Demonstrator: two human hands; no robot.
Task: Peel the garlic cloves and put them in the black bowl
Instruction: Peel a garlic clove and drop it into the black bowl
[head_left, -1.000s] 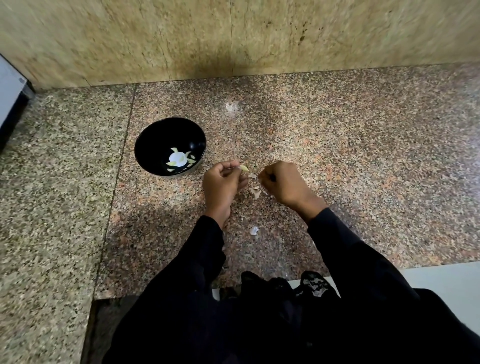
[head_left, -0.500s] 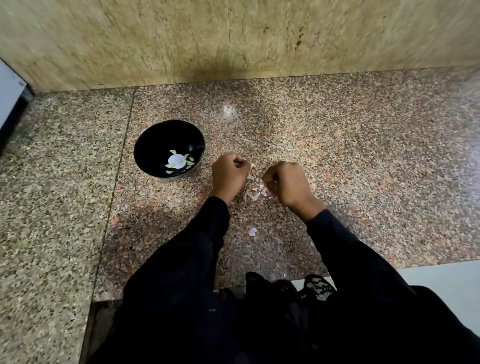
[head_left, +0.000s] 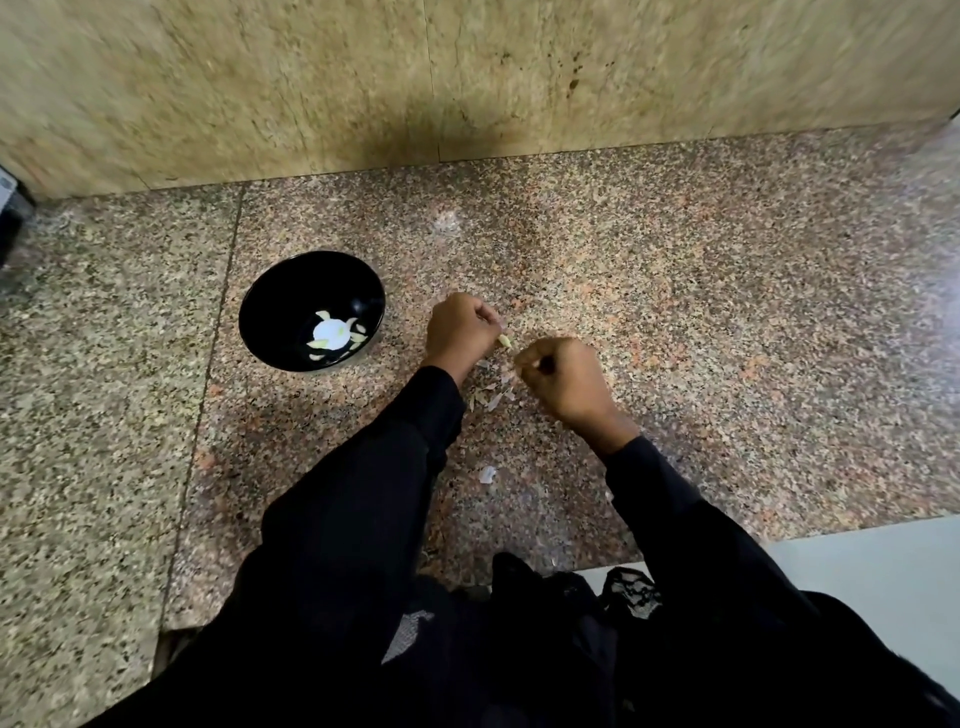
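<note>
Granite floor (head_left: 727, 312) | left hand (head_left: 457, 332) grip pinches garlic clove (head_left: 505, 341) | right hand (head_left: 563, 376) curled, contents unclear | black bowl (head_left: 270, 312)

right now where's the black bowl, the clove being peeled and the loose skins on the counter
black bowl (head_left: 270, 312), head view, bare inner wall
garlic clove (head_left: 505, 341), head view, pale tip past the left hand's fingers
garlic skins (head_left: 491, 397), head view, middle of the pile

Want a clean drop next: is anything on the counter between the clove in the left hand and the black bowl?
Nothing visible. The garlic clove in the left hand sits right of the black bowl, only bare granite between them.
</note>
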